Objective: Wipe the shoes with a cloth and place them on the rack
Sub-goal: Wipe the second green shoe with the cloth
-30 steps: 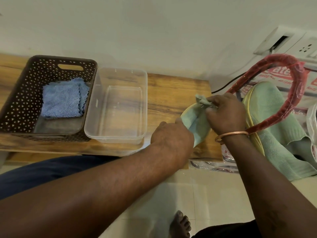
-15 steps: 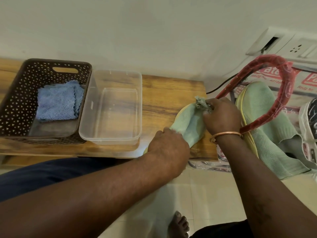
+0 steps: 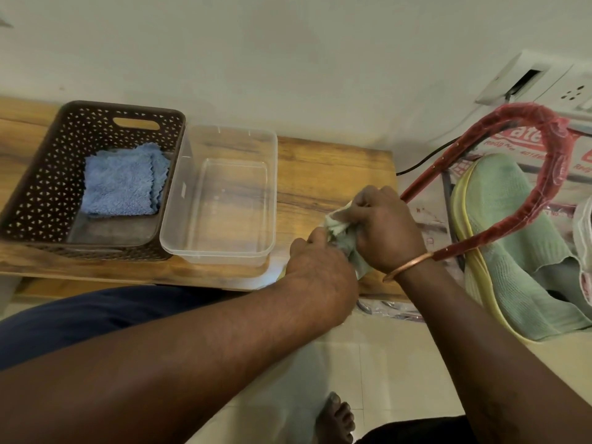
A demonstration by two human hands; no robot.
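My left hand (image 3: 320,270) grips a pale green knit shoe (image 3: 358,261) at the right end of the wooden table (image 3: 326,174). Only a strip of that shoe shows between my hands. My right hand (image 3: 384,229), with a copper bangle on its wrist, holds a bunched pale cloth (image 3: 335,223) pressed against the shoe's upper. A second green shoe (image 3: 512,251) with a yellow sole lies on the rack (image 3: 559,174), whose curved frame is wrapped in red, to the right of the table.
A brown perforated basket (image 3: 38,187) holding folded blue cloths (image 3: 121,184) stands at the table's left. A clear plastic tub (image 3: 224,256) sits beside it. A wall socket (image 3: 560,88) and black cable are behind the rack. My bare foot (image 3: 336,418) rests on the tiled floor.
My right hand has slid the cloth leftward and nearer along the shoe, which it now covers much more. My left hand has stayed where it was, holding the shoe.
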